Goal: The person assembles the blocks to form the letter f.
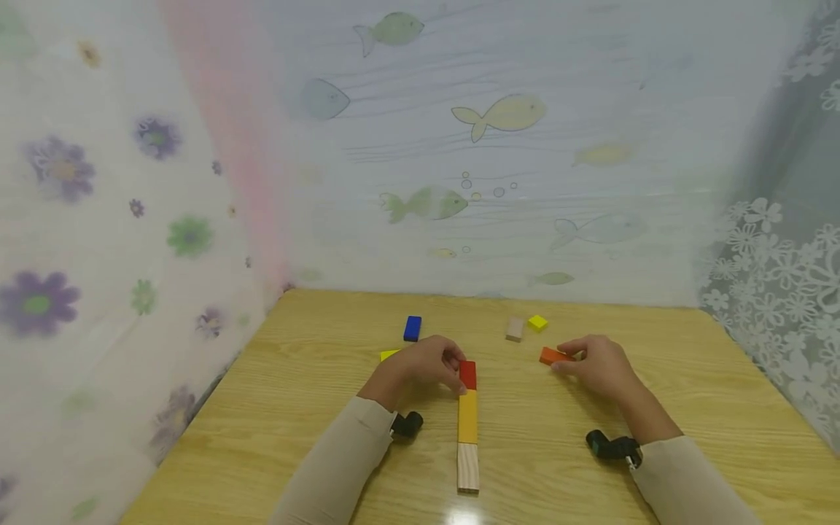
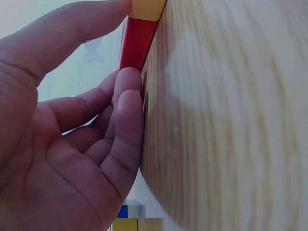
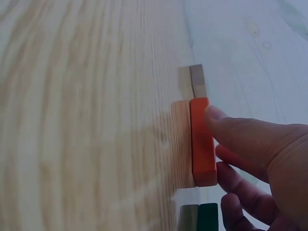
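Note:
In the head view, a row of blocks runs away from the person: a plain wood block [image 1: 468, 468], a yellow-orange block [image 1: 468, 416] and a red block [image 1: 468, 375] at the far end. My left hand [image 1: 426, 364] holds the red block, thumb by its seam with the yellow-orange one and fingertips at its far end, as the left wrist view also shows. Off to the right, my right hand [image 1: 602, 368] pinches an orange block [image 1: 551, 356] between thumb and fingers. Seen from the right wrist, that orange block [image 3: 203, 144] is low at the table surface.
Beyond the hands lie a blue block [image 1: 412, 328], a natural wood block [image 1: 515, 329] and a small yellow block [image 1: 538, 322]. Another yellow block [image 1: 389, 355] is partly hidden behind the left hand. A green block [image 3: 208, 216] shows near the right hand. Patterned curtains surround the wooden table [image 1: 275, 430].

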The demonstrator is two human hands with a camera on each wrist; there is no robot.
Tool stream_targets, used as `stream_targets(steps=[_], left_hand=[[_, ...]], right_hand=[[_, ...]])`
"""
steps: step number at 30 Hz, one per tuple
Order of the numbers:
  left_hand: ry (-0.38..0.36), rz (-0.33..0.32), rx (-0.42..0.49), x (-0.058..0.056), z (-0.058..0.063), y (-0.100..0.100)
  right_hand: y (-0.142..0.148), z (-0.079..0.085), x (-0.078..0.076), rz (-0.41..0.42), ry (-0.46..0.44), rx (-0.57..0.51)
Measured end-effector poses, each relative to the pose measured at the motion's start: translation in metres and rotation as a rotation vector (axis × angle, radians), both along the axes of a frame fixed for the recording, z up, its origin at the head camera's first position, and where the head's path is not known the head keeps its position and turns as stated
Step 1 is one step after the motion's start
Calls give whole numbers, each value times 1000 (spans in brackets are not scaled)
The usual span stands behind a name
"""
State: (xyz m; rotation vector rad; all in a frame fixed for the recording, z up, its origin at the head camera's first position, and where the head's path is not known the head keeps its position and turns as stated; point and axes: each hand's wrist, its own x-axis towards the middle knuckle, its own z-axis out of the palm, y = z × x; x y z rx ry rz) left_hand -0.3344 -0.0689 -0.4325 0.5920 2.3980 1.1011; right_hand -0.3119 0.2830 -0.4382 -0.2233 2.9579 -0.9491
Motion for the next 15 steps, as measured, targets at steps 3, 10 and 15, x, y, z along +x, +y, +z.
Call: stream_targets(steps=[3, 10, 15], left_hand=[[-2, 5, -1, 0, 0, 0], [-6, 17, 0, -1, -3, 0], [-4, 14, 3, -1, -2, 1]], right_hand=[[1, -1, -1, -8, 2, -3], [1, -3, -1, -15, 6, -15], [2, -3, -1, -22, 4, -15]])
